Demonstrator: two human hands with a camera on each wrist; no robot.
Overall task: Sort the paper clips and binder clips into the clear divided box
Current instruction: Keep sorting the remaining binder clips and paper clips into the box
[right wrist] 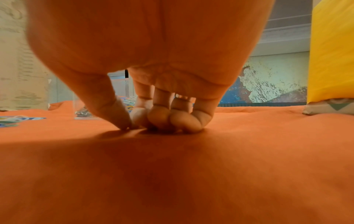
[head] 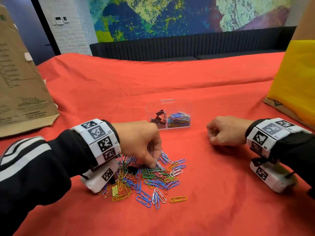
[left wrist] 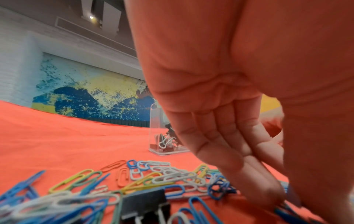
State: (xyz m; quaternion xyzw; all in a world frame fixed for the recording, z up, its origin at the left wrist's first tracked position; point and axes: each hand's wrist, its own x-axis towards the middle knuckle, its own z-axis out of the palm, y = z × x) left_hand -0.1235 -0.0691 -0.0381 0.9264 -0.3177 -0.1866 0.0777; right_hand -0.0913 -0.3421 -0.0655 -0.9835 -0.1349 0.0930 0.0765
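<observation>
Red cloth [head: 213, 210] covers the table, with a mural wall behind. At lower centre of the head view lies a heap of coloured paper clips [head: 153, 178] with a black binder clip [head: 132, 169] among them. The left hand [head: 141, 142] reaches down into the heap, thumb and fingers closing on clips; whether any is gripped is unclear. The clear divided box [head: 169, 114] sits just beyond, binder clips left, paper clips right. The right hand [head: 225, 131] rests curled on bare cloth at right, holding nothing.
</observation>
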